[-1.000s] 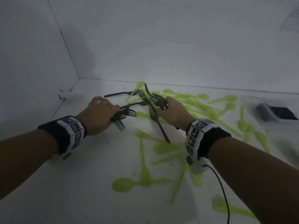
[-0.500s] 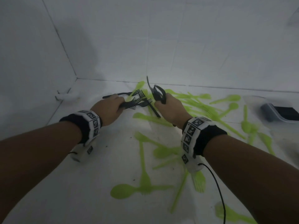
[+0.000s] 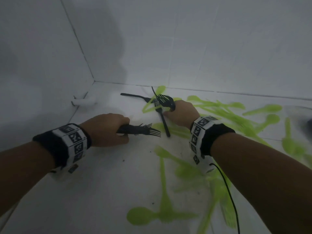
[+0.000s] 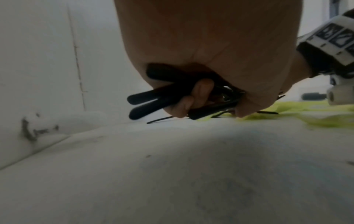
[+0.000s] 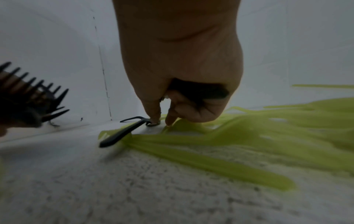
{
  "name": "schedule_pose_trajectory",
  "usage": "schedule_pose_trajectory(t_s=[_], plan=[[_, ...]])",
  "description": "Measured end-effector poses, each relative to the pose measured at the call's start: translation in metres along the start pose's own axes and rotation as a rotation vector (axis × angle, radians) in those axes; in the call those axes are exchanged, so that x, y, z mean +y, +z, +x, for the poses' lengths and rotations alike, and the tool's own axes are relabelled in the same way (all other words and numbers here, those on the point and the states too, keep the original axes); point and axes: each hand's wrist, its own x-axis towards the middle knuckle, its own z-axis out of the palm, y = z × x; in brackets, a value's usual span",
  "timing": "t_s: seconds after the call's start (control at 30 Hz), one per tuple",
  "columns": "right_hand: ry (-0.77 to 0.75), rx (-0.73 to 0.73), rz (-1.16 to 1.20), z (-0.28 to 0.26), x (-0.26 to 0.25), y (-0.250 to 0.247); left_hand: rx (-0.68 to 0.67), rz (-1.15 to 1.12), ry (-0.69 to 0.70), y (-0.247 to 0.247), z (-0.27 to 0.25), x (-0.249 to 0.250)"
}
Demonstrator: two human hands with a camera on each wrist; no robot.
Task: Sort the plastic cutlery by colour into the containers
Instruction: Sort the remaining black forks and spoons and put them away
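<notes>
My left hand grips a bundle of black forks by the handles, tines pointing right; the handles stick out of the fist in the left wrist view. My right hand holds black cutlery in its curled fingers while thumb and forefinger reach down at a black fork lying on the white surface, whose handle shows in the right wrist view. Another black fork lies further back. Several green spoons and forks are scattered to the right and front.
White walls meet in a corner at the back left. A green spoon lies near the front. A dark shape sits at the right edge. A black cable hangs from my right wrist.
My left hand has drawn back towards me and to the left with its forks. My right hand has dipped to the fork on the surface. The camera view has shifted left.
</notes>
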Motion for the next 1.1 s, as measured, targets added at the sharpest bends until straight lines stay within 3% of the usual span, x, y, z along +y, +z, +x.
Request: schedule_pose_trajectory(t_s=[0.17,0.33,0.47,0.53,0.7,0.87,1.0,1.1], plan=[[0.021,0.056,0.116,-0.001,0.000,-0.005,0.080,-0.072,0.014,-0.009,0.006,-0.011],[-0.015,-0.088,-0.008,-0.005,-0.005,0.001,0.209,-0.041,-0.038,-0.018,0.032,-0.026],[0.028,-0.136,0.120,-0.012,-0.001,-0.010,0.323,-0.099,-0.158,-0.019,0.066,-0.034],[0.036,-0.192,0.208,-0.020,0.000,-0.015,0.295,-0.118,-0.219,-0.016,0.085,-0.034],[0.116,-0.234,0.314,-0.039,0.004,-0.026,0.177,-0.058,-0.189,-0.009,0.116,-0.024],[0.147,-0.130,0.403,-0.053,0.016,-0.028,0.221,-0.023,-0.123,-0.012,0.110,-0.013],[0.132,0.007,0.587,-0.058,0.023,-0.028,0.198,-0.062,-0.041,-0.018,0.088,0.000],[0.169,0.118,0.727,-0.060,0.028,-0.026,0.264,-0.135,-0.041,-0.023,0.066,0.013]])
